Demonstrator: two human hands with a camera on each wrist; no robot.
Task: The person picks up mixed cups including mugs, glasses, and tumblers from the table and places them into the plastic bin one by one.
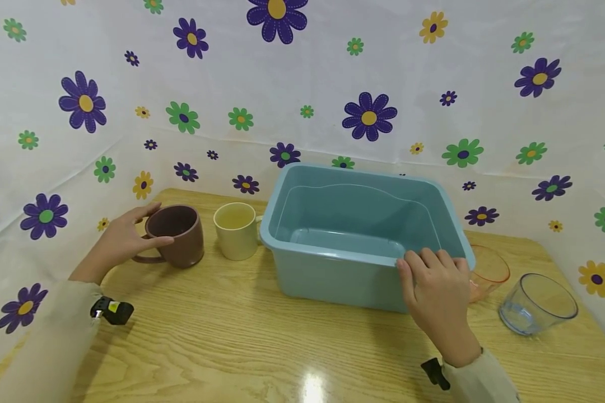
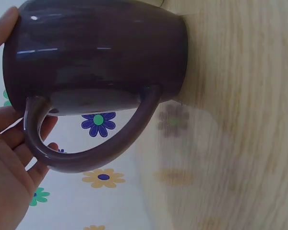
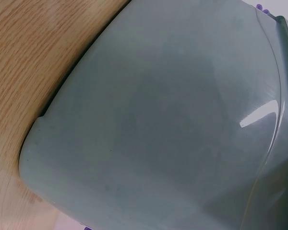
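A brown mug (image 1: 180, 238) stands upright on the table at the left, its handle pointing to my left hand (image 1: 123, 240). That hand is spread about the mug's handle side. The thumb reaches across the near side of the rim, the index finger lies by the far side, and the other fingertips show behind the handle (image 2: 96, 158) in the left wrist view. My right hand (image 1: 438, 291) grips the near right part of the rim of a light blue basin (image 1: 338, 280), fingers over the edge and thumb outside. In the right wrist view the basin wall (image 3: 149, 120) fills most of the picture.
Between the mug and the basin stands a pale yellow mug (image 1: 238, 238). An orange-tinted glass (image 1: 489, 274) is partly hidden behind the basin's right end, with a clear bluish glass (image 1: 536, 305) farther right. A flowered cloth (image 1: 322, 67) hangs behind the wooden table (image 1: 222, 341).
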